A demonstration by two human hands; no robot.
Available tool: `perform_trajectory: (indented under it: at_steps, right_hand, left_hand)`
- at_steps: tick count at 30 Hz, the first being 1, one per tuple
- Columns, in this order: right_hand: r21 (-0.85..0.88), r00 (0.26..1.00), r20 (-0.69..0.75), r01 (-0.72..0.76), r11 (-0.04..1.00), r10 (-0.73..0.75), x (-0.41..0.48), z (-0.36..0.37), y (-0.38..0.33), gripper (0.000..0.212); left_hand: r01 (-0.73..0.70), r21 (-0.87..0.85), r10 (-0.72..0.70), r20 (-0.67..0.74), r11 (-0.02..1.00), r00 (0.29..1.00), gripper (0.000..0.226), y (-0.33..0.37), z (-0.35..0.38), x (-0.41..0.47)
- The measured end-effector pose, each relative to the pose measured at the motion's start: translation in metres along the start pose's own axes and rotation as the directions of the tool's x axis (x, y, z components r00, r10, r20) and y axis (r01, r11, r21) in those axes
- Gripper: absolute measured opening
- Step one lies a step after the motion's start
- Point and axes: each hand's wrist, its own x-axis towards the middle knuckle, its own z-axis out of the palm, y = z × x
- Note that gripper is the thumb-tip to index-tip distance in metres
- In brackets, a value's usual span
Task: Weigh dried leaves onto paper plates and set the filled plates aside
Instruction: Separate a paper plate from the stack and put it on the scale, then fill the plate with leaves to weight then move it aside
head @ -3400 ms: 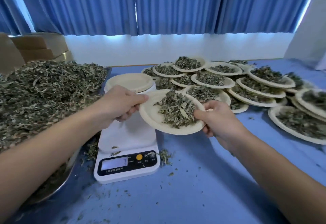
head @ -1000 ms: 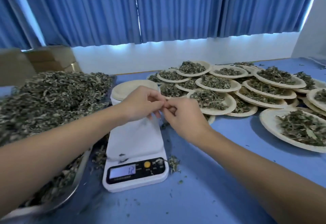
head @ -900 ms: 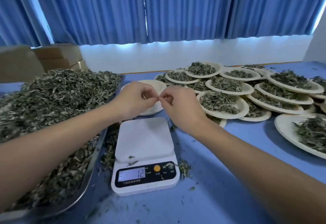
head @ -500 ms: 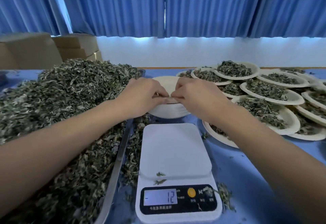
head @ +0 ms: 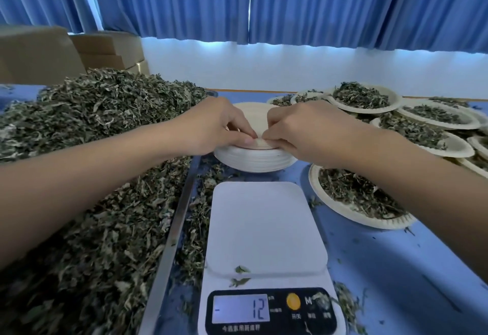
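We see soft, even daylight coming from beyond our hands, glowing cool blue-white through the gap under the curtains [head: 264,4] onto the wall [head: 290,68]. Our forearms cast only faint shadows on the table [head: 396,268] below the right hand [head: 303,128], and the scale [head: 264,229] shows no glare. The wide lens bends the edges, and detail is slightly soft throughout.

There is one scale [head: 266,250], one stack of empty plates [head: 253,159] and one tray of dried leaves [head: 87,176]. At least eight filled plates [head: 361,200] show, overlapping. Two hands are visible.
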Motion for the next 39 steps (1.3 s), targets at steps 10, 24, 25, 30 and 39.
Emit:
perform_trajectory:
  at_steps: [10,24,25,30,39]
  right_hand:
    - [0.002,0.997,0.005,0.072,0.997,-0.072,-0.002,-0.006,0.003,0.039]
    - [-0.048,0.994,0.003,0.106,0.993,-0.106,0.004,-0.002,0.003,0.042]
    - [-0.062,0.993,-0.001,0.114,0.992,-0.114,0.004,-0.001,0.003,0.041]
    - [-0.168,0.992,-0.033,0.114,0.979,-0.121,0.008,0.006,0.000,0.041]
    - [-0.075,0.957,-0.289,-0.042,0.996,0.019,0.004,0.004,0.001,0.024]
  left_hand:
    - [-0.039,0.062,0.036,0.041,0.997,0.999,0.015,0.006,-0.004,-0.002]
    - [-0.018,0.058,0.016,0.033,0.998,0.999,0.015,0.004,-0.002,-0.002]
    - [-0.017,0.056,0.016,0.032,0.998,0.999,0.015,0.004,-0.002,-0.002]
    - [-0.018,0.056,0.015,0.042,0.998,0.999,0.015,0.002,-0.003,-0.002]
    - [-0.136,0.228,0.162,-0.097,0.964,0.982,0.019,0.012,-0.014,-0.009]
